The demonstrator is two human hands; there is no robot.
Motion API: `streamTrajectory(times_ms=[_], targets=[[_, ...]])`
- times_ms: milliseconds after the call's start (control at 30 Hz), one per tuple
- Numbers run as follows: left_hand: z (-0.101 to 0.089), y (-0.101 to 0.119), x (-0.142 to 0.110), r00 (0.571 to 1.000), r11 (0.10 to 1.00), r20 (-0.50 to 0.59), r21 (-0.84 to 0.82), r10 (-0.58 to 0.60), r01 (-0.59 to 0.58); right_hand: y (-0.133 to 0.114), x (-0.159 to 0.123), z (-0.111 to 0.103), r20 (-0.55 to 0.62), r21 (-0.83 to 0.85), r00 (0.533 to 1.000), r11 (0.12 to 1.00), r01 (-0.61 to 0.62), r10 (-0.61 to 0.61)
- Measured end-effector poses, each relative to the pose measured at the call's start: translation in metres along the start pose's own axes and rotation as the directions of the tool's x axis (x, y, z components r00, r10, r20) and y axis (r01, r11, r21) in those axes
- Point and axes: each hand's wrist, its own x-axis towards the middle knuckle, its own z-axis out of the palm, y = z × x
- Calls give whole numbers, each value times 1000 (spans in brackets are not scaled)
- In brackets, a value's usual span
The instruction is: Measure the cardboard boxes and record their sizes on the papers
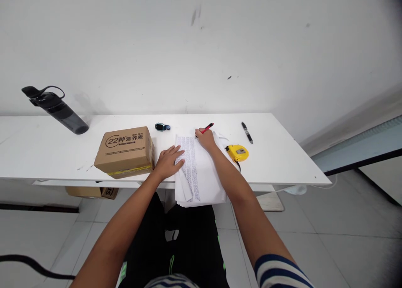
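A stack of white paper sheets (209,175) lies on the table and juts past its front edge. Dense handwriting fills the left part of the top sheet, and a lower corner there is folded over. My right hand (205,139) is closed around a red and black pen (208,128), its tip low near the top of the sheet. Fingers spread, my left hand (168,162) rests flat at the left edge of the paper, partly on the tabletop.
To the left stands a cardboard box (125,151), and farther left a dark water bottle (64,114). A watch (162,127) lies behind the paper. On the right are a yellow tape measure (239,152) and a black pen (247,133). The white table (282,162) meets the wall.
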Motion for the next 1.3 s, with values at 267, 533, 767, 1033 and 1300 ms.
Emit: streamTrajectory(times_ms=[267,533,767,1033,1300], targets=[[-3,3,0,1000,1000,10,8,-9,8,2,-1,2,-64,-20,998,1000,6,-7],[-2,2,-1,1000,1000,-1,-7,-1,1,-1,-2,0,-31,-18,999,1000,9,-9],[-1,2,0,1000,1000,1,-5,-6,6,-3,-3,0,-74,-69,997,998,-17,11],[-5,5,-2,1000,1000,19,-20,-11,12,0,-2,-1,-62,-60,998,998,-5,1],[-1,2,-2,1000,1000,4,-19,-9,9,-1,-8,2,-80,-347,976,923,164,-204]])
